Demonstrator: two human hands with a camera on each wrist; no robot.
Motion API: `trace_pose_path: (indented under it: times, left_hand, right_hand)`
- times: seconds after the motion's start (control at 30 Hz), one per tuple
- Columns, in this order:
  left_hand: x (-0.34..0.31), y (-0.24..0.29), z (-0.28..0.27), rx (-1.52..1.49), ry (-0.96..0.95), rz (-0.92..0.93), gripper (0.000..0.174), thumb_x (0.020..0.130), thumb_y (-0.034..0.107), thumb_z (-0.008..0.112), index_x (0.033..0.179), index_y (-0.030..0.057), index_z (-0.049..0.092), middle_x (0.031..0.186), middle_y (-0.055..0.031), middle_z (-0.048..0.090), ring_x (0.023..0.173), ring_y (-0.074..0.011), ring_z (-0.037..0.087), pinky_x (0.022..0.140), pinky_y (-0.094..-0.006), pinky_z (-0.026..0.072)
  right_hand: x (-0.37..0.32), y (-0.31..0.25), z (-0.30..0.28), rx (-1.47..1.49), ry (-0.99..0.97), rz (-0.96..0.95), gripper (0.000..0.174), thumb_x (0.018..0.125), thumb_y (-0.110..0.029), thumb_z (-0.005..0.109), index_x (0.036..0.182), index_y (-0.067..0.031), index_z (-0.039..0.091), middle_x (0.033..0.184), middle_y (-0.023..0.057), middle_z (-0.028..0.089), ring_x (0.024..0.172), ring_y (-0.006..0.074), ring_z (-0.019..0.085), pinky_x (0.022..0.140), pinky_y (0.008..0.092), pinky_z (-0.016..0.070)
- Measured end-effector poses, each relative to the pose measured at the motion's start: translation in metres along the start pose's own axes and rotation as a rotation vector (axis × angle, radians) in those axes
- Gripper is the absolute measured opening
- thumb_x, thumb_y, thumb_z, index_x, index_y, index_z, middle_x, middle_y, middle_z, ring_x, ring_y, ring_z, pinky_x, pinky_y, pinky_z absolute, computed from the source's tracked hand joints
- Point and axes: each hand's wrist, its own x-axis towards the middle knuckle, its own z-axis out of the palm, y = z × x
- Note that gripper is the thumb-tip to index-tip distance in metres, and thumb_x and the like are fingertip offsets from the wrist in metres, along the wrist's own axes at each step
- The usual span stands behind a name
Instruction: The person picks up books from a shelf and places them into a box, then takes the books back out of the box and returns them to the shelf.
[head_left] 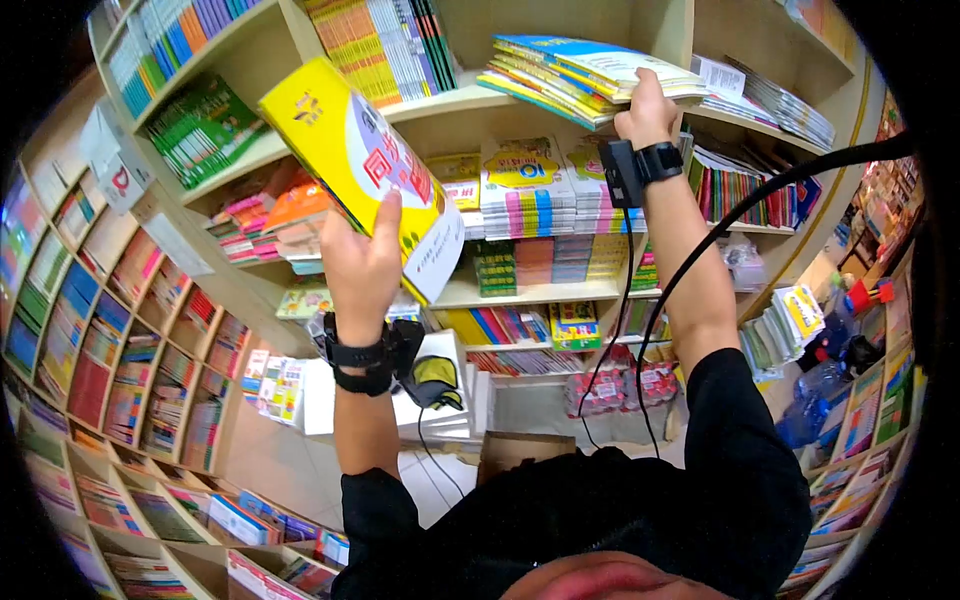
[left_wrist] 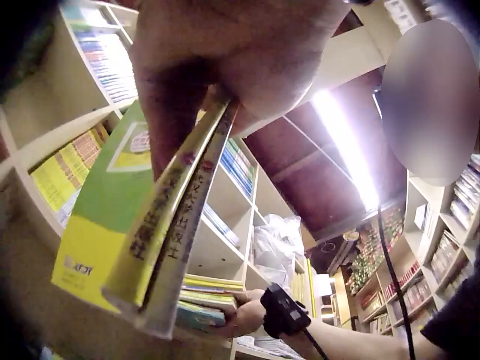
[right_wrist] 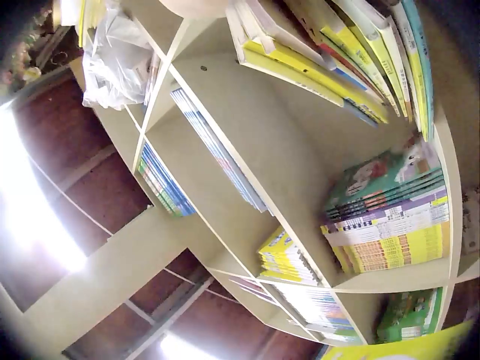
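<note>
My left hand grips a couple of thin yellow books from below, thumb laid on the front cover, holding them tilted up in front of the shelves. From the left wrist view the same yellow books show spine-on, pinched between thumb and fingers. My right hand reaches up to a stack of thin blue and yellow booklets lying flat on an upper shelf, fingers over the stack's near edge. The right wrist view shows that booklet stack from underneath.
Curved wooden bookshelves packed with colourful workbooks surround me. Stacks of pink and yellow books sit on the shelf below my right hand. A cardboard box and white book piles stand on the floor. A black cable hangs from my right wrist.
</note>
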Motion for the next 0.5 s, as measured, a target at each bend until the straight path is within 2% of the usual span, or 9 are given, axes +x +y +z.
trace_pose_path:
  times: [0.07,0.13,0.2,0.23,0.27,0.33,0.37,0.43,0.5]
  left_hand:
    - [0.032,-0.002,0.008,-0.174,0.023,0.081,0.026,0.088,0.005,0.061,0.110,-0.0067,0.054,0.104,-0.0115,0.064,0.090,-0.0145,0.059,0.082,-0.0285,0.0464]
    - [0.070,-0.013,0.019,-0.157,0.009,0.150,0.026,0.087,0.004,0.060,0.109,-0.0072,0.053,0.103,-0.0124,0.064,0.091,-0.0170,0.060,0.083,-0.0301,0.0457]
    - [0.103,-0.021,0.038,-0.104,0.089,0.243,0.026,0.086,0.005,0.060,0.108,-0.0077,0.054,0.099,-0.0137,0.066,0.089,-0.0191,0.061,0.081,-0.0311,0.0464]
    - [0.114,-0.024,0.047,0.062,0.134,0.333,0.027,0.086,0.007,0.060,0.107,-0.0080,0.054,0.093,-0.0168,0.067,0.084,-0.0236,0.064,0.077,-0.0337,0.0479]
    - [0.128,-0.035,0.058,0.126,0.174,0.366,0.029,0.085,0.011,0.061,0.107,-0.0076,0.054,0.089,-0.0212,0.067,0.082,-0.0315,0.066,0.073,-0.0377,0.0494]
    - [0.142,-0.041,0.077,0.262,0.247,0.326,0.033,0.083,0.014,0.061,0.107,-0.0065,0.055,0.086,-0.0238,0.066,0.079,-0.0386,0.064,0.069,-0.0428,0.0498]
    - [0.147,-0.045,0.085,0.272,0.236,0.327,0.033,0.083,0.014,0.061,0.107,-0.0065,0.055,0.086,-0.0238,0.066,0.079,-0.0386,0.064,0.069,-0.0428,0.0498]
    - [0.152,-0.053,0.100,0.506,0.306,0.236,0.036,0.083,0.022,0.060,0.106,-0.0054,0.056,0.080,-0.0252,0.065,0.074,-0.0416,0.063,0.065,-0.0473,0.0493]
    - [0.164,-0.063,0.112,0.578,0.312,0.251,0.039,0.083,0.024,0.059,0.108,-0.0055,0.056,0.077,-0.0258,0.064,0.071,-0.0419,0.062,0.063,-0.0485,0.0490]
  right_hand:
    - [0.003,0.002,-0.002,0.019,0.004,0.009,0.052,0.081,-0.006,0.058,0.123,0.0128,0.036,0.116,0.0192,0.055,0.094,0.0300,0.062,0.079,0.0431,0.0525]
    - [0.002,-0.003,-0.007,-0.022,-0.040,0.056,0.054,0.079,-0.004,0.060,0.123,0.0139,0.036,0.119,0.0198,0.053,0.096,0.0288,0.061,0.080,0.0408,0.0518]
    - [0.009,0.001,-0.011,-0.023,-0.082,0.039,0.058,0.078,-0.004,0.062,0.125,0.0139,0.033,0.122,0.0206,0.052,0.099,0.0284,0.060,0.083,0.0391,0.0503]
    - [0.012,0.004,-0.013,-0.006,-0.055,0.045,0.066,0.077,-0.005,0.063,0.128,0.0134,0.025,0.124,0.0209,0.050,0.105,0.0274,0.057,0.088,0.0380,0.0472]
    - [0.016,0.006,-0.013,0.007,-0.047,0.044,0.066,0.077,-0.005,0.063,0.128,0.0134,0.025,0.124,0.0209,0.050,0.105,0.0274,0.057,0.088,0.0380,0.0472]
    - [0.021,0.012,-0.018,-0.024,-0.046,0.072,0.072,0.077,-0.007,0.064,0.129,0.0118,0.018,0.125,0.0207,0.048,0.108,0.0262,0.054,0.092,0.0375,0.0443]
    - [0.019,0.010,-0.018,-0.003,-0.073,0.080,0.075,0.077,-0.009,0.065,0.129,0.0104,0.015,0.126,0.0208,0.045,0.110,0.0258,0.051,0.094,0.0365,0.0425]
    - [0.013,0.008,-0.017,0.007,-0.064,0.094,0.075,0.077,-0.009,0.065,0.129,0.0100,0.014,0.127,0.0206,0.045,0.111,0.0257,0.050,0.094,0.0363,0.0419]
    - [0.016,0.011,-0.018,0.027,-0.077,0.094,0.076,0.077,-0.009,0.065,0.128,0.0100,0.011,0.126,0.0211,0.042,0.112,0.0252,0.047,0.096,0.0359,0.0404]
